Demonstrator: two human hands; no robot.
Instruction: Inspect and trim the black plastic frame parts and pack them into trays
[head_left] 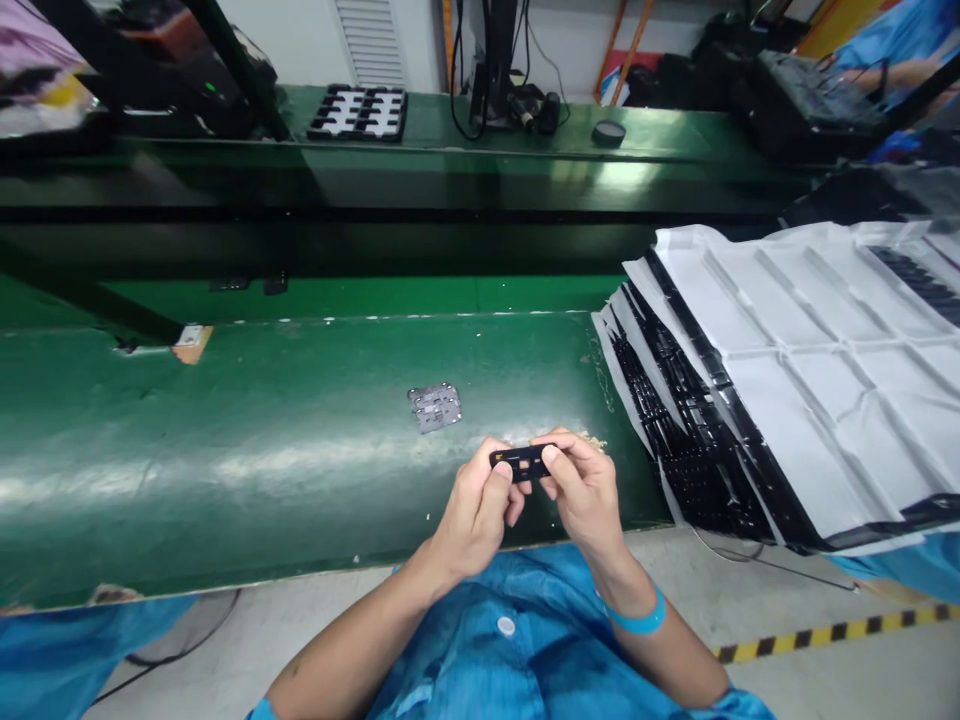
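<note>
Between my two hands is a small flat black plastic part [523, 463] with cut-outs and a yellow mark at its left end. My left hand [480, 500] pinches the left end, thumb on top and fingers underneath. The right end is gripped by my right hand [586, 488] in the same way, a blue band round that wrist. The part is held just above the front of the green bench [262, 450]. Beyond my hands, flat on the bench, lies a grey-black plate of small moulded parts [435, 407].
At the right rises a stack of black trays with white sheets [825, 370]. On the raised back shelf are a black-and-white tray [358, 112], a round black lid [608, 133] and a stand with cables [491, 70]. Another person's blue sleeve [892, 45] shows top right.
</note>
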